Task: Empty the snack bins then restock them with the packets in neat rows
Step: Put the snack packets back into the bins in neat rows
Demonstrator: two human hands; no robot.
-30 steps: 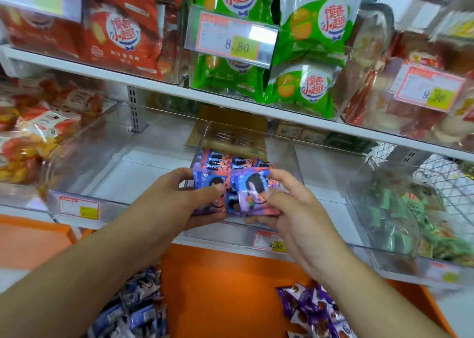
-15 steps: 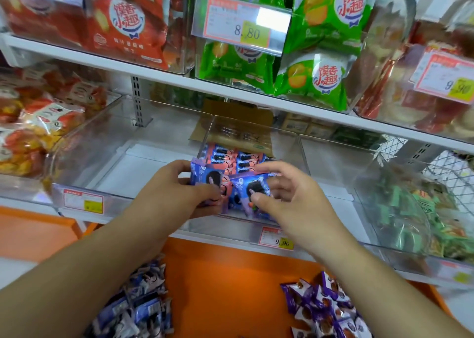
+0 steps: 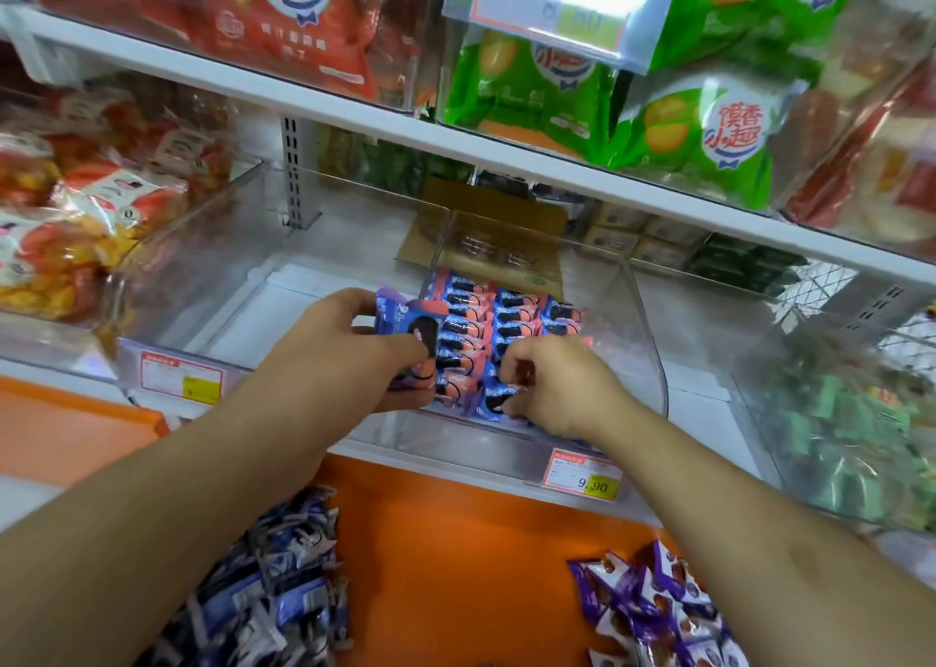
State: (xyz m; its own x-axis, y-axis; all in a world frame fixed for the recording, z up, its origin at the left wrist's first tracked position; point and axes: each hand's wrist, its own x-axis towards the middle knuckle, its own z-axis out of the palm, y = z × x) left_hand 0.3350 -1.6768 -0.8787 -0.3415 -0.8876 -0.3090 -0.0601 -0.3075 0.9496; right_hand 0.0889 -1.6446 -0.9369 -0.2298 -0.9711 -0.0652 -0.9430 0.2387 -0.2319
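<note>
Restocking under way in the middle clear bin (image 3: 653, 362), with rows of pink-and-blue packets (image 3: 486, 322) already standing on edge, running from the far wall toward the near lip. Seemingly 3 columns side by side, the left and middle reaching nearer than the right; exact count hard to tell under the hands. Left hand (image 3: 354, 362) curled round a small stack of packets (image 3: 410, 342), thumb across the face of the top one, held at the left wall of the bin and just left of the filled rows. Right hand (image 3: 562, 388) with fingers bent, pinching a single blue packet (image 3: 494, 400) at the near end of the middle column, touching its neighbours. Decisive relation: open floor of the bin lying near of the rows, directly under and just right of the right hand, so the next packet goes down in front of the last, long axis across the bin, face toward the near lip like the rest. Right hand nearer that gap; left hand serving as the supply, close beside it. Left clear bin (image 3: 212, 281) bare-floored. More loose stock on the orange ledge (image 3: 445, 555) below: blue-white packets (image 3: 273, 605) at near left, purple packets (image 3: 653, 611) at near right.
</note>
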